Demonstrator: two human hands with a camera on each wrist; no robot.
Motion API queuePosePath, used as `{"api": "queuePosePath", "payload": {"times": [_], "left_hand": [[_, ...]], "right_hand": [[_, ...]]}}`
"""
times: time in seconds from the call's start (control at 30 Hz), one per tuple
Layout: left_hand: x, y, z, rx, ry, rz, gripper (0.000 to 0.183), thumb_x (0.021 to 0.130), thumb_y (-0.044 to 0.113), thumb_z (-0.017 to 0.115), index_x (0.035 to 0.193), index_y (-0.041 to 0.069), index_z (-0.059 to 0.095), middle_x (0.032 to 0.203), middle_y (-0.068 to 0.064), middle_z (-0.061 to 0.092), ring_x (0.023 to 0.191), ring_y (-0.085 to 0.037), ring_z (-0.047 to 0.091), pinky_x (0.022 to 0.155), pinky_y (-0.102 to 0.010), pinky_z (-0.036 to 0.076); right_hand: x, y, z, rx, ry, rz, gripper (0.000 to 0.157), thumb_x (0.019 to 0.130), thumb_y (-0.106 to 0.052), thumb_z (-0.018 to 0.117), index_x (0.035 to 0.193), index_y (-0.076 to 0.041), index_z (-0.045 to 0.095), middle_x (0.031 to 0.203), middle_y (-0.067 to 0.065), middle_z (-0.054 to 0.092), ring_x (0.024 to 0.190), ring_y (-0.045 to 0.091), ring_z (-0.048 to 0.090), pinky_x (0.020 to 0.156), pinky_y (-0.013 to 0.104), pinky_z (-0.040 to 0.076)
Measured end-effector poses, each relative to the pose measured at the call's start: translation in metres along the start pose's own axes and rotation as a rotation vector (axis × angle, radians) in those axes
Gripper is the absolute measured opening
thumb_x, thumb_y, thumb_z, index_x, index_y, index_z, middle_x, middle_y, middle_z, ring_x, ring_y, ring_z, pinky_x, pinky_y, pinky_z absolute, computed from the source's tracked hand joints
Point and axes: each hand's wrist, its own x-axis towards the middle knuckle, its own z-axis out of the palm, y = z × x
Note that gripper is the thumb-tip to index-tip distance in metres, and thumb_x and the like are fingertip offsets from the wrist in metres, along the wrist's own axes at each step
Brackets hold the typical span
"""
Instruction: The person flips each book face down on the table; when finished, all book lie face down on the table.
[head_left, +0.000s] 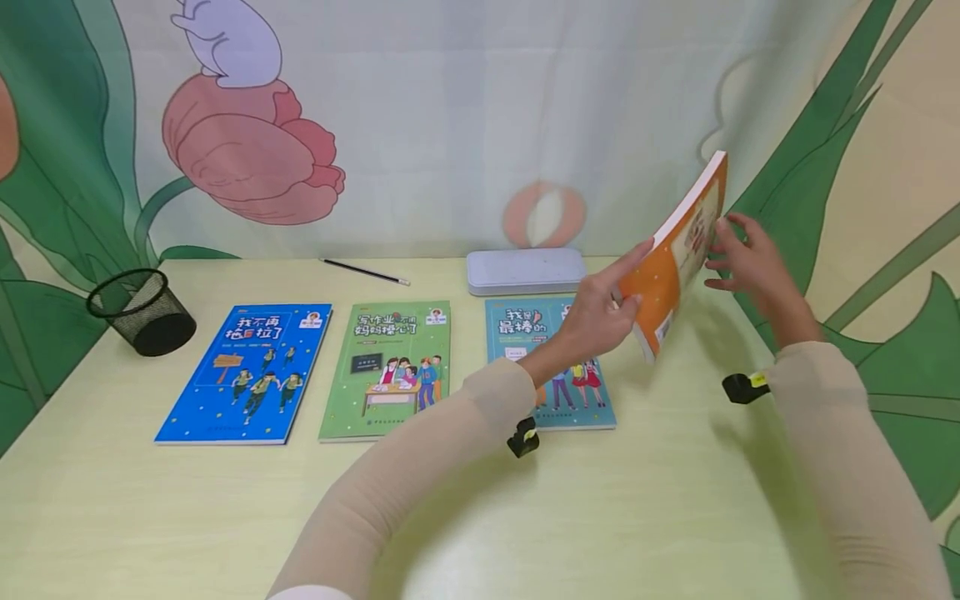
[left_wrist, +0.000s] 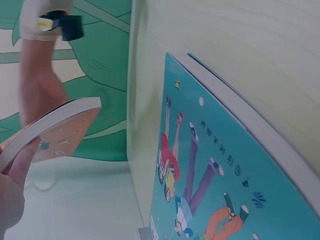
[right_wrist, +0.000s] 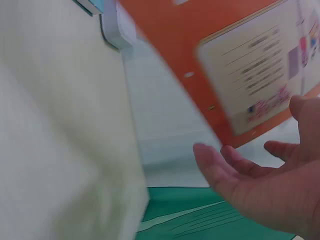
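Note:
An orange book [head_left: 675, 267] is held upright and tilted above the right side of the table. My left hand [head_left: 596, 317] grips it by the near left edge, thumb on one face and fingers at the other. At its far edge is my right hand [head_left: 757, 262], fingers loosely spread. In the right wrist view the right hand [right_wrist: 265, 175] lies open by the book's corner; whether it touches is unclear. Under the left forearm lies a teal book [head_left: 551, 375], partly covered. A green book [head_left: 393, 358] and a blue book [head_left: 258, 367] lie flat to the left.
At the back of the table, a pale pencil case [head_left: 525, 271] stands behind the teal book. A dark pencil [head_left: 367, 271] lies farther left. The black mesh pen holder [head_left: 142, 312] is tipped at the left edge. A printed curtain [head_left: 420, 125] hangs behind.

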Motion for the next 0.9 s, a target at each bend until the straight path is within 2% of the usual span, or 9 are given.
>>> {"api": "queuePosePath", "payload": {"times": [0.07,0.13,0.17,0.3,0.37,0.6,0.7,0.8,0.9], "left_hand": [[0.000,0.001,-0.001,-0.023,0.011,-0.009,0.068,0.093,-0.013,0.051,0.155,0.011,0.037,0.158,-0.008,0.042,0.045,-0.012,0.037,0.042,-0.021,0.030],[0.000,0.002,-0.001,-0.050,0.020,-0.020,0.068,0.093,-0.013,0.051,0.155,0.011,0.037,0.157,-0.009,0.043,0.045,-0.010,0.038,0.042,-0.021,0.031],[0.000,0.002,-0.002,-0.061,0.023,-0.024,0.068,0.093,-0.013,0.051,0.155,0.011,0.037,0.157,-0.010,0.044,0.040,-0.015,0.033,0.042,-0.021,0.030],[0.000,0.001,-0.001,-0.094,0.031,-0.041,0.068,0.093,-0.012,0.052,0.155,0.011,0.037,0.156,-0.012,0.044,0.040,-0.016,0.034,0.042,-0.021,0.030],[0.000,0.000,-0.001,-0.103,0.032,-0.047,0.068,0.093,-0.012,0.052,0.155,0.011,0.036,0.157,-0.011,0.043,0.045,-0.014,0.042,0.042,-0.021,0.030],[-0.002,-0.002,-0.002,-0.135,0.032,-0.083,0.070,0.093,-0.012,0.052,0.156,0.013,0.035,0.158,-0.009,0.042,0.052,-0.020,0.053,0.043,-0.021,0.034],[-0.003,-0.002,-0.003,-0.173,0.036,-0.105,0.070,0.093,-0.013,0.052,0.155,0.013,0.036,0.157,-0.010,0.043,0.073,-0.020,0.065,0.047,-0.021,0.046],[-0.003,-0.002,-0.005,-0.204,0.039,-0.132,0.069,0.093,-0.013,0.052,0.155,0.014,0.037,0.158,-0.009,0.043,0.096,-0.024,0.067,0.056,-0.026,0.058],[-0.003,-0.003,-0.006,-0.213,0.048,-0.154,0.070,0.092,-0.014,0.052,0.154,0.015,0.039,0.159,-0.006,0.040,0.100,-0.025,0.068,0.060,-0.035,0.062]], "right_hand": [[0.001,0.007,0.001,0.031,-0.029,0.019,0.088,0.095,-0.066,0.035,0.162,-0.024,-0.002,0.152,0.026,0.032,0.100,0.005,0.059,0.081,0.026,0.060],[0.001,0.012,0.002,0.075,-0.054,0.034,0.088,0.095,-0.066,0.036,0.161,-0.026,-0.006,0.159,0.029,0.021,0.096,0.002,0.062,0.083,0.026,0.060],[0.001,0.014,0.002,0.088,-0.066,0.036,0.089,0.095,-0.065,0.036,0.161,-0.026,-0.007,0.159,0.029,0.021,0.092,-0.001,0.063,0.083,0.026,0.060],[0.002,0.019,0.005,0.096,-0.099,0.035,0.090,0.094,-0.067,0.037,0.161,-0.026,-0.006,0.146,0.022,0.034,0.087,-0.002,0.066,0.081,0.025,0.060],[0.003,0.020,0.006,0.079,-0.110,0.034,0.090,0.093,-0.068,0.037,0.162,-0.027,-0.004,0.136,0.014,0.040,0.088,0.000,0.065,0.080,0.024,0.059],[0.003,0.021,0.008,0.122,-0.131,0.054,0.089,0.093,-0.064,0.043,0.162,-0.028,-0.001,0.112,0.002,0.052,0.086,0.005,0.065,0.077,0.024,0.059],[0.002,0.022,0.008,0.151,-0.132,0.060,0.090,0.093,-0.062,0.047,0.162,-0.027,0.000,0.102,-0.004,0.058,0.084,0.006,0.066,0.075,0.024,0.060],[0.001,0.024,0.008,0.170,-0.126,0.063,0.090,0.093,-0.060,0.050,0.162,-0.027,0.003,0.094,-0.009,0.063,0.083,0.005,0.068,0.074,0.025,0.060],[0.001,0.026,0.008,0.210,-0.103,0.063,0.089,0.093,-0.056,0.054,0.162,-0.026,0.006,0.088,-0.011,0.067,0.080,0.004,0.070,0.070,0.025,0.061]]}}
